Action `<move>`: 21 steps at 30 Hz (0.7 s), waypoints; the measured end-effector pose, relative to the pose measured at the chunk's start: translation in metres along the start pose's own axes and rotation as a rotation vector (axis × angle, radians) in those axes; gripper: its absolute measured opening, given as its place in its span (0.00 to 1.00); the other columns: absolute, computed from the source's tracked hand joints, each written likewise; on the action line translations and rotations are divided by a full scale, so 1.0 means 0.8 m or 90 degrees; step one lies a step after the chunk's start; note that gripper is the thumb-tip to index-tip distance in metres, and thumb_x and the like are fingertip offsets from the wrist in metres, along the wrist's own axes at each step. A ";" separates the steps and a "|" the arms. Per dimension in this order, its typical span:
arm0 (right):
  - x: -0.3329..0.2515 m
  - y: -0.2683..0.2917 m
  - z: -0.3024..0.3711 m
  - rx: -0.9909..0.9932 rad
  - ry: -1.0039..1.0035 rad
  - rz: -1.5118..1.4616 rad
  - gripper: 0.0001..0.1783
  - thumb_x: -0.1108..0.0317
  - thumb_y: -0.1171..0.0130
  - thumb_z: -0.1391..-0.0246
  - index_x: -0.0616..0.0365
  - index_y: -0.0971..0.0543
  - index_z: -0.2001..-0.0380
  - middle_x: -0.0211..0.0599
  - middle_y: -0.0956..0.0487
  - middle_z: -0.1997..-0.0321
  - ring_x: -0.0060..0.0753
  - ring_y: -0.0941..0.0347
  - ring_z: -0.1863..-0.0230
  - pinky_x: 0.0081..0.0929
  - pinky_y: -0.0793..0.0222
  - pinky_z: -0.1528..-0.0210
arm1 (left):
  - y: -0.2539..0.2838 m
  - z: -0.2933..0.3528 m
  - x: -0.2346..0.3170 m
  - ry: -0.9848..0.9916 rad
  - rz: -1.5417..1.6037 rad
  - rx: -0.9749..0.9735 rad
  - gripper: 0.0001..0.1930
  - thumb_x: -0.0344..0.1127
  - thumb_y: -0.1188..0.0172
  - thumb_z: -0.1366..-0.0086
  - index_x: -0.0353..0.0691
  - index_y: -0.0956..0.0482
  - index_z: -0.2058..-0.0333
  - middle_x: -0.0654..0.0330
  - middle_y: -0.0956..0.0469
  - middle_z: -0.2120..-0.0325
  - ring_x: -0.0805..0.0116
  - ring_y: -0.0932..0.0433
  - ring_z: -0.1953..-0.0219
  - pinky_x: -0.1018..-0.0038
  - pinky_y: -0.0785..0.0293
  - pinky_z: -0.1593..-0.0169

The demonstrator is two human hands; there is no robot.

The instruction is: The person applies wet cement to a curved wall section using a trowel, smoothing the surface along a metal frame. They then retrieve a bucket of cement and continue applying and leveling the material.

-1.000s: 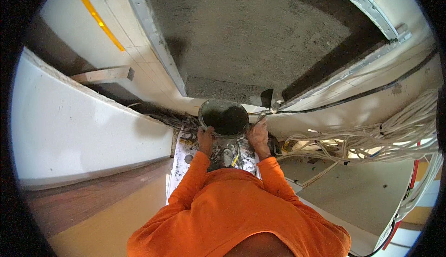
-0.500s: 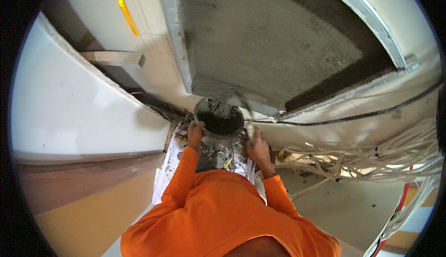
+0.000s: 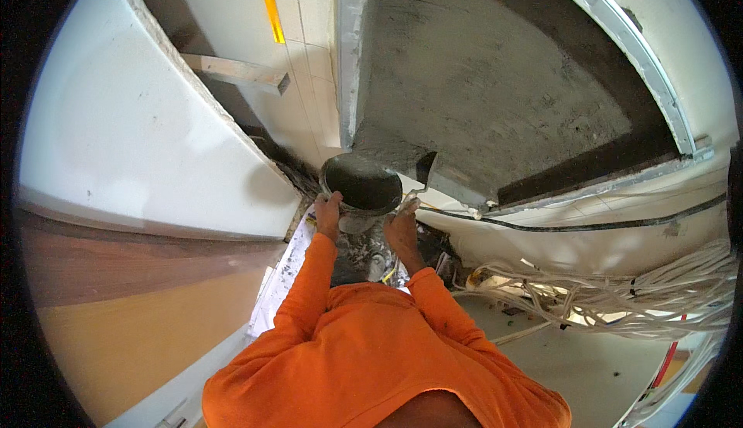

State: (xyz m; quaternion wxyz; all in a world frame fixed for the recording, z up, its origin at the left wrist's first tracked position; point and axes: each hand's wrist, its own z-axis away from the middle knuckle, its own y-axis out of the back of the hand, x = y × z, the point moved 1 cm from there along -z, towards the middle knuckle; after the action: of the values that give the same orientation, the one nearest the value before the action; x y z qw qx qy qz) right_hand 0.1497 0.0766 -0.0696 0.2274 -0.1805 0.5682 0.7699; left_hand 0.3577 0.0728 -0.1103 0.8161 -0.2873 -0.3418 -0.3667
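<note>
My left hand (image 3: 328, 215) grips the near left rim of a round dark bucket (image 3: 331, 166), which is tilted against the foot of the wall. Its inside is dark and smeared with grey mortar. At the bucket's right side, my right hand (image 3: 402, 231) is closed round the handle of a trowel (image 3: 425, 167), its dark blade pointing up just in front of the wall. Beyond the bucket rises a panel of wet grey mortar (image 3: 480, 80), darker along its right and lower edges. Its lower left corner meets the bucket's far rim.
A metal strip (image 3: 352, 49) borders the mortar on the left, another (image 3: 642, 37) on the right. A black cable (image 3: 588, 223) runs along the wall, with bundled white cables (image 3: 665, 289) below it. At left stand a white board (image 3: 139, 134) and a wooden batten (image 3: 240, 73).
My right hand and the trowel have moved left and slightly up, closer to the bucket. The grey mortar seen at the bucket's far rim no longer shows there. The whole view has shifted.
</note>
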 end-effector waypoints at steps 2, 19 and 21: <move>-0.001 0.001 0.005 0.001 0.037 0.016 0.54 0.64 0.44 0.40 0.81 0.68 0.30 0.79 0.27 0.46 0.70 0.24 0.48 0.51 0.27 0.45 | 0.002 -0.002 -0.002 -0.001 -0.016 0.031 0.44 0.40 0.36 0.36 0.27 0.50 0.29 0.43 0.35 0.36 0.53 0.26 0.43 0.63 0.22 0.51; -0.017 0.163 -0.145 -0.096 0.216 0.300 0.41 0.48 0.42 0.41 0.52 0.43 0.30 0.64 0.21 0.47 0.69 0.24 0.47 0.59 0.29 0.43 | 0.008 0.020 0.026 -0.069 0.028 0.063 0.17 0.38 0.36 0.35 0.32 0.29 0.55 0.59 0.28 0.69 0.68 0.28 0.74 0.65 0.25 0.68; -0.012 0.156 -0.165 -0.083 0.224 0.321 0.40 0.50 0.42 0.40 0.52 0.42 0.30 0.61 0.20 0.47 0.68 0.24 0.47 0.57 0.29 0.43 | 0.003 0.017 0.027 -0.090 0.052 0.020 0.15 0.38 0.36 0.35 0.34 0.29 0.59 0.59 0.28 0.70 0.69 0.29 0.76 0.65 0.25 0.70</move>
State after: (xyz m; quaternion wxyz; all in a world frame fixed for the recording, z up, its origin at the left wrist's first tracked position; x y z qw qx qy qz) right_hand 0.0910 -0.0825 -0.0033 -0.0843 -0.1787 0.5750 0.7939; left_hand 0.3653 0.0752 -0.0861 0.8087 -0.3132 -0.3922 -0.3067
